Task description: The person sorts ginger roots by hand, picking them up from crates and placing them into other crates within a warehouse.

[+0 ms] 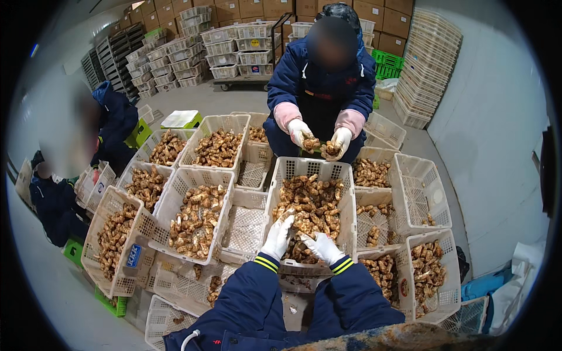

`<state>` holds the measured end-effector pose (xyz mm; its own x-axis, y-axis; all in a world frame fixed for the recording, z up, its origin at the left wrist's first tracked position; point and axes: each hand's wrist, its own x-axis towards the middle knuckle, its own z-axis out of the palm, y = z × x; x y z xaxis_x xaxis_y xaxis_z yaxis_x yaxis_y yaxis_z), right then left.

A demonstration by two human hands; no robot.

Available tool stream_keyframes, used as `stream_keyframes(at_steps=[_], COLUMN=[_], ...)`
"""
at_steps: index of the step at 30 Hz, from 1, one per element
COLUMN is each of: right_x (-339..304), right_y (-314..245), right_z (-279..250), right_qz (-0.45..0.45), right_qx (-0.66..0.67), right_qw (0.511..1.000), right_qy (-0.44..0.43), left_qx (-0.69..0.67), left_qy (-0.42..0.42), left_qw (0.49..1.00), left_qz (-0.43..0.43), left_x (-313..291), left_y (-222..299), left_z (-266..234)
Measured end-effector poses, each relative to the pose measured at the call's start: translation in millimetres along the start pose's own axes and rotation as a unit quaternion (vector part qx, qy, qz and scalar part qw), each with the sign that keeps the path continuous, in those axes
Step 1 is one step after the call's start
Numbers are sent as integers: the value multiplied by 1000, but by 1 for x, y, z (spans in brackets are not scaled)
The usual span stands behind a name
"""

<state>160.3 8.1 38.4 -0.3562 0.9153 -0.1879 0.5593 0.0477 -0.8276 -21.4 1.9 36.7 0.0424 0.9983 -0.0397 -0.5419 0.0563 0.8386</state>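
Though crate [348, 222] rim's close, L grip [277, 237] & R grip [322, 248] — hold unclear — have headroom.

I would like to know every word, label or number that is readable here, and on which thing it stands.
Blue label, left crate: its large white letters are legible, but I do not copy lettering.
Round reddish mark, right crate: too small to read.
Red marking, opposite jacket: too blurred.
Yellow sticker, stacked crates at back: too small.
Cartons at back: marks too small.
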Motion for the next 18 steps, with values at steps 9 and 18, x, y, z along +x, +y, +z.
stream_keyframes(at_steps=[9,18], right_x=[1,12], right_y=[4,28], right_z=[-2,10], right_qz=[-10,-111], right_qx=[102,162], right_qw=[994,980], right_qy=[-44,-15], left_qx=[-138,-131], left_qy=[34,22], left_qw=[989,990], left_qz=[-46,-45], left_x=[4,-6], left_y=[-7,8], left_z=[3,17])
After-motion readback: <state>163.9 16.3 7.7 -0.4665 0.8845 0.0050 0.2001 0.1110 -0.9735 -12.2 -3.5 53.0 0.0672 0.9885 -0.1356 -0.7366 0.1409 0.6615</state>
